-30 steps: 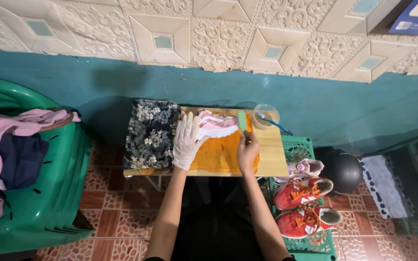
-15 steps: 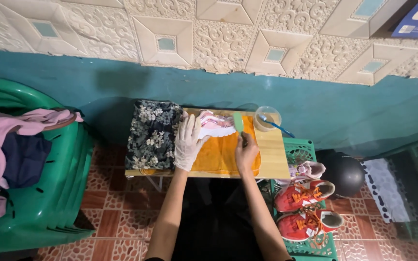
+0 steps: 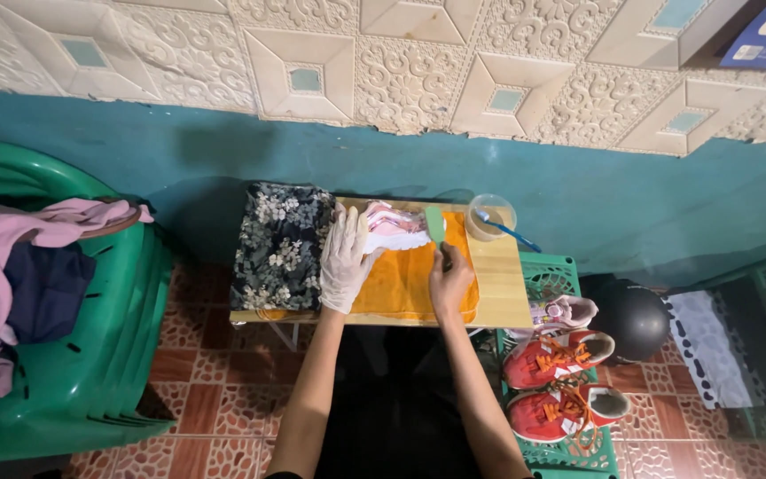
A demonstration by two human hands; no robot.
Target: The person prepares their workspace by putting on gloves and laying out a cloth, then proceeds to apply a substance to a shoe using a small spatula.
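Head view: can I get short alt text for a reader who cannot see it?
Seen from above, a gloved left hand steadies a pink-and-white shoe on an orange towel over a small wooden table, while the bare right hand holds a green brush against it. A cup with a blue toothbrush stands behind; red shoes sit on a green crate to the right.

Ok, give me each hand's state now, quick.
Left hand: gloved, closed on the pink and white shoe.
Right hand: bare, closed on the green brush.
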